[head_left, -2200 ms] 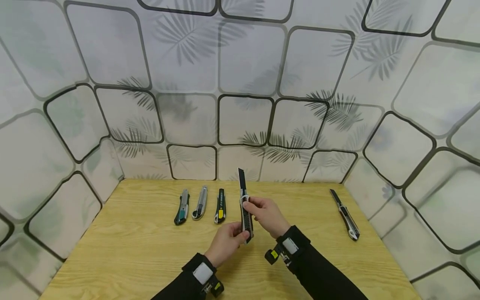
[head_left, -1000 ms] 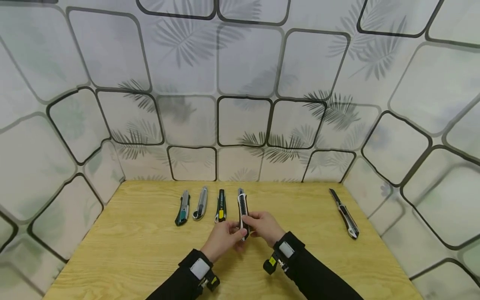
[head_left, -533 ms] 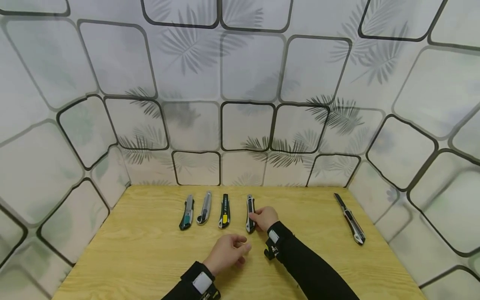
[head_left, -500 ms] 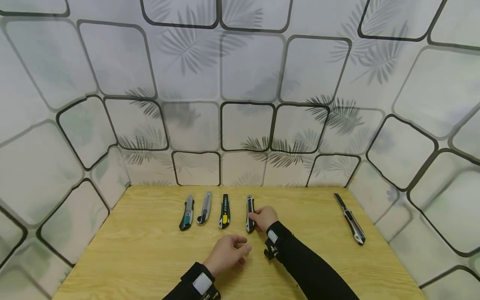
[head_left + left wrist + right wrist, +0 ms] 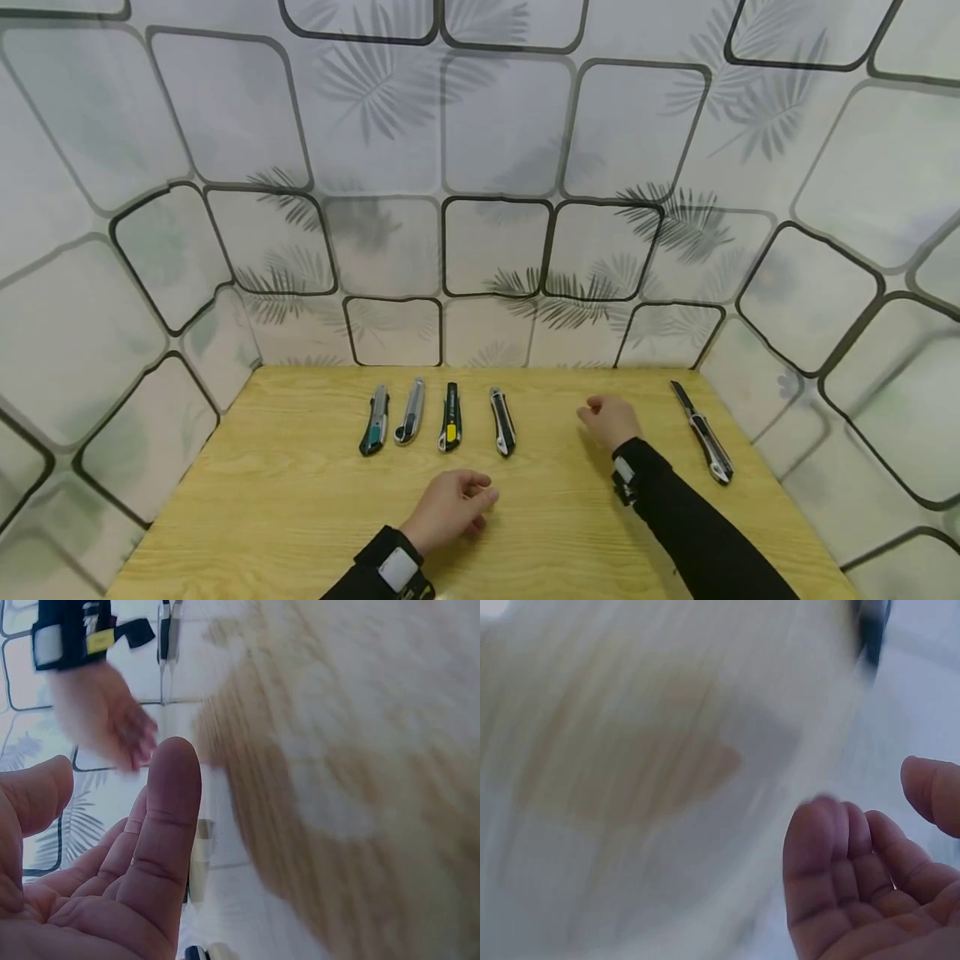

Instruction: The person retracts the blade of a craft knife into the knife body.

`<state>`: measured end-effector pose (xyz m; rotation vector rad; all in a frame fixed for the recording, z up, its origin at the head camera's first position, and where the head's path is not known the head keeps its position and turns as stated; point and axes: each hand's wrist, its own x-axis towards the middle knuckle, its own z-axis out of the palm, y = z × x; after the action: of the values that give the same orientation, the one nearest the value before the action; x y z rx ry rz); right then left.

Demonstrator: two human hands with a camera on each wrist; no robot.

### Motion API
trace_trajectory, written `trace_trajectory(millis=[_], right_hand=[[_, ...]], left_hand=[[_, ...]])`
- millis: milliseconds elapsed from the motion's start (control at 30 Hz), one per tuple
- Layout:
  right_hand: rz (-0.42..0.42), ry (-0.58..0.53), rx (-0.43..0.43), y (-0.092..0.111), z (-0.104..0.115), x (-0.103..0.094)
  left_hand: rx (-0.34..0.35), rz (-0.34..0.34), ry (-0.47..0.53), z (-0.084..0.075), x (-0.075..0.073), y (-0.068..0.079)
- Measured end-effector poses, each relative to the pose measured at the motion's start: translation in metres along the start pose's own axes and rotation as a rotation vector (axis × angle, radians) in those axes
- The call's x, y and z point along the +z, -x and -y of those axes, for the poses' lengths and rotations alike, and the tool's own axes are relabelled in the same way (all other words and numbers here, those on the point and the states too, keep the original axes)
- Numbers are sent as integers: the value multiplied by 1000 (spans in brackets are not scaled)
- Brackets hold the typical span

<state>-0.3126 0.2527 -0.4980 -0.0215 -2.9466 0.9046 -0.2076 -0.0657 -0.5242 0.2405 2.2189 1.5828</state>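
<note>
My left hand (image 5: 450,510) holds nothing; in the left wrist view its fingers (image 5: 171,825) are relaxed and the thumb stands apart. Out to the right, my right hand (image 5: 611,421) is over the table with loosely bent fingers and nothing in them. Between the two hands, farther back, lies a black-and-white utility knife (image 5: 502,422) with its blade drawn in. Nearest the right hand on its other side is another utility knife (image 5: 705,435), its black blade extended. Left of the middle lie a green-and-yellow box cutter (image 5: 450,418), a silver one (image 5: 410,412) and a grey-and-teal one (image 5: 373,421).
The wooden table (image 5: 300,500) ends at the back and sides against a patterned curtain (image 5: 495,250). Four of the knives form a loose row along the far part of the table; the blade-out one lies alone near the right edge.
Both hands held the black-and-white utility knife; its long blade slid back in. The right hand set it down beside the row, let go and moved right. The left hand let go earlier.
</note>
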Motion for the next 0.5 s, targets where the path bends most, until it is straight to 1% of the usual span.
trace_trajectory(millis=[33,67,167,233,267,333,367,433,500], right_hand=[[-20,77,15,-2,-17,-12],[-38,137,48,-3,-35,-23],[-38,282,193,-6,-86,-48],[-10,328,261,-6,-116,-57],[7,320,297,-6,-126,-60],[18,303,324,-7,-142,-64],[16,292,331,-7,-146,-65],[4,264,356,-7,-149,-69],[1,253,377,-5,-148,-73]], left_hand=[[-2,-3,-5,1,-1,1],[-5,-6,-8,1,-2,2],[-16,-7,-10,3,-3,4],[-20,-5,-5,4,-4,5],[-22,-3,-1,4,-4,5],[-23,-1,4,4,-3,4],[-21,-2,4,4,-3,4],[-20,-3,3,3,-3,3],[-17,-2,-3,3,-2,2]])
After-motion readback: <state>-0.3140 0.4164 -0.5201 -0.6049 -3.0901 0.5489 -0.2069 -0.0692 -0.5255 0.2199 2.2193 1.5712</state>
